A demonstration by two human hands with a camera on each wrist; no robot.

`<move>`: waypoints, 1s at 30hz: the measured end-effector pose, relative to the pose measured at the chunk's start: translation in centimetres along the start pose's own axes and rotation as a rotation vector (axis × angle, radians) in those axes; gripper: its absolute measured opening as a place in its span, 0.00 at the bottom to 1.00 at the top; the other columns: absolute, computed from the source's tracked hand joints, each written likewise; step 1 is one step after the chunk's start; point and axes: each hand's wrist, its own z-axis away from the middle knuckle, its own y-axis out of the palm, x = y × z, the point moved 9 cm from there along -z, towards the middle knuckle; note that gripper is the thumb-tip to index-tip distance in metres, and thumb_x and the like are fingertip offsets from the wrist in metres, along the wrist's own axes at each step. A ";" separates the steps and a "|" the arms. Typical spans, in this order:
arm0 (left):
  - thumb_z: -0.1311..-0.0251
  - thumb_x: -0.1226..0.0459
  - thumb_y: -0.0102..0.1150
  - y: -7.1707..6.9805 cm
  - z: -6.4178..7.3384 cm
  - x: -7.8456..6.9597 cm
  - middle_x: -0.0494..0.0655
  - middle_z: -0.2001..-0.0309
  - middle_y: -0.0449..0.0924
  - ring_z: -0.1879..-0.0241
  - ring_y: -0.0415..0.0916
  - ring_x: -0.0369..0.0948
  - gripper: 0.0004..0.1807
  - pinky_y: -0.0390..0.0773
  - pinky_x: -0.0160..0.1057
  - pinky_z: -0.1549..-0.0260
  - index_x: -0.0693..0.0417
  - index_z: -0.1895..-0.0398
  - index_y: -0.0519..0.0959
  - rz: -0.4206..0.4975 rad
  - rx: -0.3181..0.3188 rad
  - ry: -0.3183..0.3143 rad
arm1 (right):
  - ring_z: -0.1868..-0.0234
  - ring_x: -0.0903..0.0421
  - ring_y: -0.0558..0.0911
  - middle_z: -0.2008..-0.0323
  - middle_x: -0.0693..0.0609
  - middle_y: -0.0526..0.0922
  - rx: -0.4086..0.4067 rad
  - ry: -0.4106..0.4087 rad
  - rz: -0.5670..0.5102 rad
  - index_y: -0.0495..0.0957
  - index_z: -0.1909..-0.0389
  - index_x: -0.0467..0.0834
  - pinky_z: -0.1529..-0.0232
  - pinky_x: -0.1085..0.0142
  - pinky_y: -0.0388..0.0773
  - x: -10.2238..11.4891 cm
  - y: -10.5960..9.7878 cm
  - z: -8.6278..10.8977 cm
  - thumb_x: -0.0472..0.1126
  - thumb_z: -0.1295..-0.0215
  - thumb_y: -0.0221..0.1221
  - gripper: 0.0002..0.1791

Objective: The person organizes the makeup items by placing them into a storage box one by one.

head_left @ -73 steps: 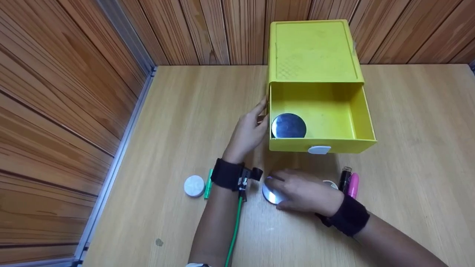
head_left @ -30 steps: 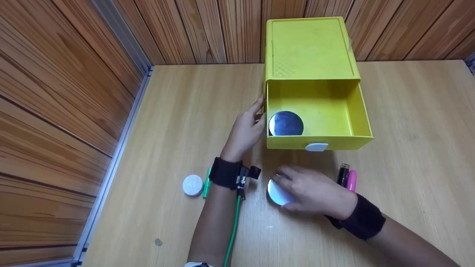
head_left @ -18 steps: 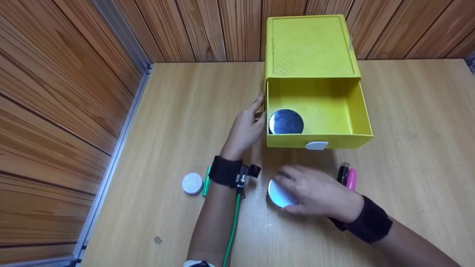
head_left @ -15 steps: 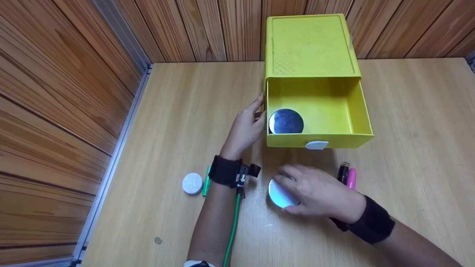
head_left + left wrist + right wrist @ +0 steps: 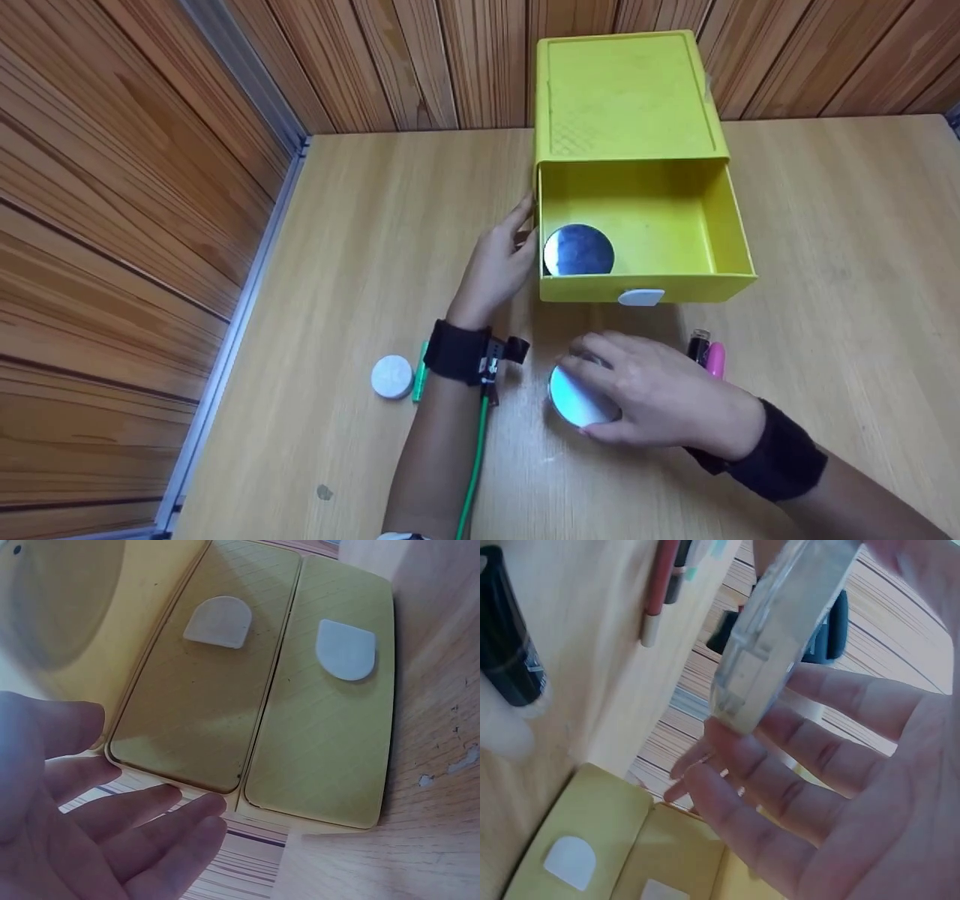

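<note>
My right hand (image 5: 660, 397) grips a round compact (image 5: 579, 397) with a mirrored top, over the table in front of the yellow drawer box. Its clear plastic side (image 5: 754, 667) shows edge-on in the right wrist view. My left hand (image 5: 495, 270) touches the left side of the yellow drawer box (image 5: 630, 97) with fingers extended. The box's top drawer (image 5: 652, 289) is pulled out, and a round mirrored disc (image 5: 579, 251) stands in its front left corner. Two lower drawer fronts (image 5: 202, 705) with white knobs appear closed in the left wrist view.
A round white container (image 5: 391, 376) and a green stick (image 5: 420, 371) lie left of my left forearm. Beyond my right hand lie a black bottle (image 5: 698, 345) and a pink tube (image 5: 716, 360). A wood-panelled wall (image 5: 420, 60) stands behind the box.
My right hand has shifted a little right and nearer the body, with the compact. A pale round item by the black bottle, seen earliest, is out of sight now. The left hand stays put.
</note>
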 end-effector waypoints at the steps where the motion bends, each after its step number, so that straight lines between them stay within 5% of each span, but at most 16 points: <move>1: 0.26 0.63 0.46 0.0 0.0 0.1 0.45 0.29 0.60 0.44 0.76 0.43 0.29 0.79 0.31 0.58 0.43 0.25 0.55 0.005 0.000 -0.002 | 0.49 0.49 0.77 0.48 0.45 0.76 -0.011 -0.005 0.000 0.77 0.42 0.43 0.51 0.55 0.79 0.0 -0.2 0.1 0.62 0.48 0.68 0.37; 19: 0.25 0.61 0.46 0.0 0.4 0.4 0.40 0.29 0.59 0.44 0.74 0.39 0.28 0.76 0.29 0.52 0.41 0.25 0.55 0.053 -0.002 -0.013 | 0.47 0.47 0.77 0.46 0.44 0.77 -0.175 -0.066 0.009 0.75 0.40 0.42 0.54 0.50 0.80 0.7 -5.3 0.9 0.61 0.47 0.68 0.38; 30: 0.26 0.62 0.46 0.2 0.1 0.2 0.42 0.28 0.59 0.44 0.75 0.41 0.29 0.79 0.31 0.59 0.44 0.24 0.54 0.023 0.009 -0.006 | 0.51 0.46 0.79 0.48 0.42 0.77 -0.263 -0.114 0.016 0.75 0.40 0.39 0.59 0.52 0.82 0.6 -9.0 0.9 0.59 0.51 0.71 0.41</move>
